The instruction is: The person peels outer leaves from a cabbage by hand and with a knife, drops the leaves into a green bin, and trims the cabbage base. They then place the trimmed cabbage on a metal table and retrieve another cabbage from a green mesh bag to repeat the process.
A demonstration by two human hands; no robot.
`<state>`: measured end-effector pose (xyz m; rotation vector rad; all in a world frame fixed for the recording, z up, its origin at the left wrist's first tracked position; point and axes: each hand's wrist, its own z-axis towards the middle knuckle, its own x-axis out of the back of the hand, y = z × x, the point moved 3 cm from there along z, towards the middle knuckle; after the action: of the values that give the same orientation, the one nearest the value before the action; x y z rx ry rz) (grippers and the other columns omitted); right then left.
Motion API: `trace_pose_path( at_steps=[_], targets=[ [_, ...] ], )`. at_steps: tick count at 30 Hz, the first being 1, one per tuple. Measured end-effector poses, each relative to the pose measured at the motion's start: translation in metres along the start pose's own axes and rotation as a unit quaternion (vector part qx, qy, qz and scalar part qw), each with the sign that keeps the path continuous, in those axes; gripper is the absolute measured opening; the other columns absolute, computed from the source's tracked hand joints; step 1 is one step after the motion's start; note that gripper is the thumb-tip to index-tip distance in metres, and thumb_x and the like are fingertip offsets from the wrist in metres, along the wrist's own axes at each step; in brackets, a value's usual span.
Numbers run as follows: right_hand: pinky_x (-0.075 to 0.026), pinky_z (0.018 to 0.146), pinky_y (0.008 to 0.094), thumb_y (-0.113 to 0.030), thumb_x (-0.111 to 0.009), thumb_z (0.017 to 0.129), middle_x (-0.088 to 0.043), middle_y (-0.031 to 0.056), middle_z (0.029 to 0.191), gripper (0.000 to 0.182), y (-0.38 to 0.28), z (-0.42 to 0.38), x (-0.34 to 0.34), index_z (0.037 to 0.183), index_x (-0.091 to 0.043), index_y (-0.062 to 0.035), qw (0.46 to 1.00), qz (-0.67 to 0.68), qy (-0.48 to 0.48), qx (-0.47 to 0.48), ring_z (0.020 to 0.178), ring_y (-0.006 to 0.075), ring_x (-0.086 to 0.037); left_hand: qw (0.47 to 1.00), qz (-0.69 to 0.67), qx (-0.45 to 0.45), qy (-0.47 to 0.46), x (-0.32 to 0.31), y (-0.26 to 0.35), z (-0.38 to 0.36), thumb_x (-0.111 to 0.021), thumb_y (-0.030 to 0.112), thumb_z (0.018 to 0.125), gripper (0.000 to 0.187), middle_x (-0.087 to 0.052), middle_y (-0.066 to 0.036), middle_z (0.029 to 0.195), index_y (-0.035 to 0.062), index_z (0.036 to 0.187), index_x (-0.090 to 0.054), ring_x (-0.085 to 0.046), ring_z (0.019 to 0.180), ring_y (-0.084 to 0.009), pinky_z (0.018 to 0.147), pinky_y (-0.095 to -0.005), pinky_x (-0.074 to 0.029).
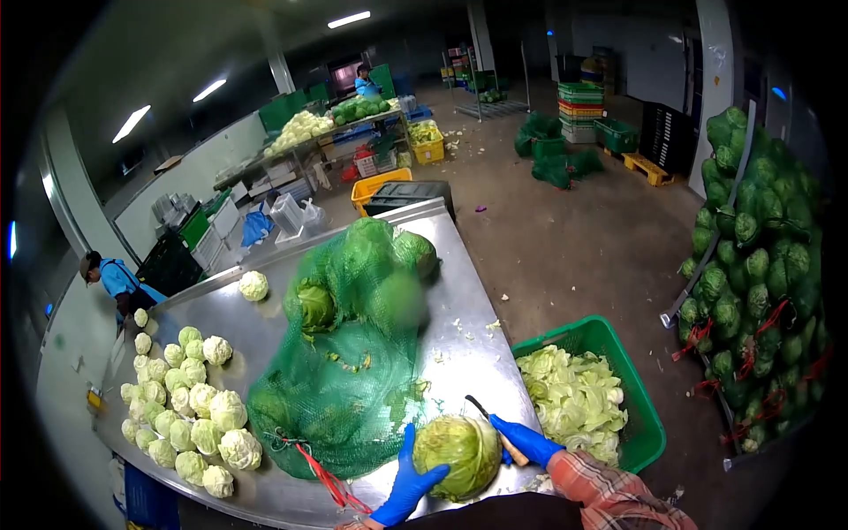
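Close in front of me on the steel table, a green cabbage point(457, 458) rests near the front edge. My left hand point(409, 480), in a blue glove, grips its left side with the fingers spread against the leaves. On the other side, my right hand point(527, 441), also gloved in blue, is closed around the light wooden handle of a knife point(478, 407). Its dark, narrow blade points up and left above the cabbage. Just beyond lies a green mesh sack point(344, 380) with more cabbages in its far end and a red tie at its near corner.
Many trimmed pale cabbages point(181, 402) cover the table's left side. A green crate point(649, 433) of loose leaves stands at the right edge. Stacked netted cabbages point(760, 265) fill the far right. One co-worker point(124, 278) is at left, another point(366, 84) at the back.
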<state>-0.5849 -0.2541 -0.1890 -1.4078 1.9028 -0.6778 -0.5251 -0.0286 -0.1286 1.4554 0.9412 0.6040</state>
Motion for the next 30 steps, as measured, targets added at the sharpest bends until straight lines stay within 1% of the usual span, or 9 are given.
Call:
trace_pose_path(
  at_steps=[5,8,10,14,18,20,26,28,30],
  targets=[
    [-0.041,0.042,0.0322,-0.056,-0.046,0.093,-0.051,0.0065,0.056,0.048,0.027,0.012,0.012,0.096,-0.057,-0.0086,0.995,0.064,0.037,0.071,0.044,0.0175,-0.048,0.974,0.178,-0.110,-0.086,0.023,-0.016,0.035,-0.079,0.022,0.074,0.092,-0.033,-0.015,0.147,0.0027,0.146,-0.025,-0.033,0.135,-0.0264,0.111,-0.0366,-0.027],
    [-0.042,0.043,0.0313,-0.049,-0.047,0.095,-0.051,0.0077,0.056,0.043,0.029,0.001,0.011,0.104,-0.053,-0.0081,0.988,0.071,0.056,0.125,0.046,0.0169,-0.051,0.987,0.064,0.008,-0.150,0.007,0.022,0.046,-0.082,0.024,0.071,0.092,-0.034,-0.015,0.147,0.0032,0.144,-0.031,-0.035,0.134,-0.0264,0.111,-0.0378,-0.028],
    [-0.045,0.046,0.0289,-0.043,-0.054,0.093,-0.056,0.0070,0.070,0.048,0.011,-0.026,0.003,0.123,-0.048,-0.0054,0.986,0.030,0.040,0.161,0.050,0.0149,-0.054,0.976,0.195,-0.005,-0.099,0.021,0.008,0.057,-0.078,0.011,0.074,0.085,-0.036,-0.012,0.145,0.0040,0.145,-0.031,-0.036,0.132,-0.0240,0.108,-0.0359,-0.032],
    [-0.050,0.054,0.0284,-0.025,-0.065,0.088,-0.057,0.0094,0.090,0.048,0.036,-0.036,0.005,0.128,-0.045,-0.0081,0.987,0.062,0.013,0.145,0.063,0.0144,-0.059,0.908,0.375,-0.173,-0.075,0.006,0.018,0.037,-0.079,0.028,0.073,0.087,-0.036,-0.019,0.144,0.0021,0.143,-0.034,-0.035,0.133,-0.0324,0.111,-0.0402,-0.027],
    [-0.052,0.060,0.0267,-0.016,-0.056,0.091,-0.052,0.0100,0.118,0.047,0.046,-0.046,0.002,0.135,-0.041,-0.0086,0.969,0.025,0.089,0.230,0.077,0.0137,-0.060,0.986,0.148,-0.035,-0.075,0.020,0.017,0.031,-0.073,0.024,0.078,0.086,-0.029,-0.012,0.150,0.0064,0.147,-0.025,-0.034,0.134,-0.0266,0.111,-0.0378,-0.028],
    [-0.051,0.065,0.0280,-0.023,-0.052,0.095,-0.062,0.0102,0.104,0.060,0.025,-0.067,-0.012,0.148,-0.025,-0.0133,0.978,-0.084,0.035,0.187,0.073,0.0186,-0.062,0.991,0.114,0.006,-0.066,0.024,0.023,0.027,-0.071,0.025,0.081,0.086,-0.028,-0.011,0.151,0.0075,0.149,-0.022,-0.035,0.134,-0.0250,0.110,-0.0367,-0.030],
    [-0.049,0.067,0.0411,-0.024,-0.055,0.090,-0.060,0.0179,0.084,0.041,0.057,-0.047,-0.011,0.127,-0.043,-0.0097,0.913,-0.309,0.128,0.235,0.074,0.0326,-0.063,0.912,0.363,-0.161,-0.103,0.018,0.009,0.035,-0.078,0.027,0.072,0.098,-0.025,-0.017,0.151,0.0012,0.147,-0.020,-0.027,0.138,-0.0279,0.112,-0.0395,-0.024],
    [-0.051,0.070,0.0424,-0.021,-0.054,0.090,-0.062,0.0201,0.094,0.033,0.040,-0.063,0.001,0.119,-0.047,-0.0075,0.936,-0.270,0.125,0.187,0.082,0.0362,-0.063,0.953,0.247,-0.132,-0.112,0.002,0.013,0.039,-0.082,0.024,0.068,0.103,-0.027,-0.017,0.149,0.0016,0.147,-0.019,-0.030,0.135,-0.0285,0.111,-0.0393,-0.028],
    [-0.051,0.072,0.0411,-0.023,-0.055,0.091,-0.062,0.0211,0.101,0.031,0.041,-0.068,0.003,0.119,-0.051,-0.0095,0.881,-0.261,0.194,0.343,0.086,0.0363,-0.064,0.983,0.159,-0.059,-0.074,0.001,0.005,0.037,-0.083,0.021,0.066,0.106,-0.029,-0.016,0.148,0.0020,0.148,-0.018,-0.034,0.133,-0.0281,0.109,-0.0388,-0.032]
  ],
)
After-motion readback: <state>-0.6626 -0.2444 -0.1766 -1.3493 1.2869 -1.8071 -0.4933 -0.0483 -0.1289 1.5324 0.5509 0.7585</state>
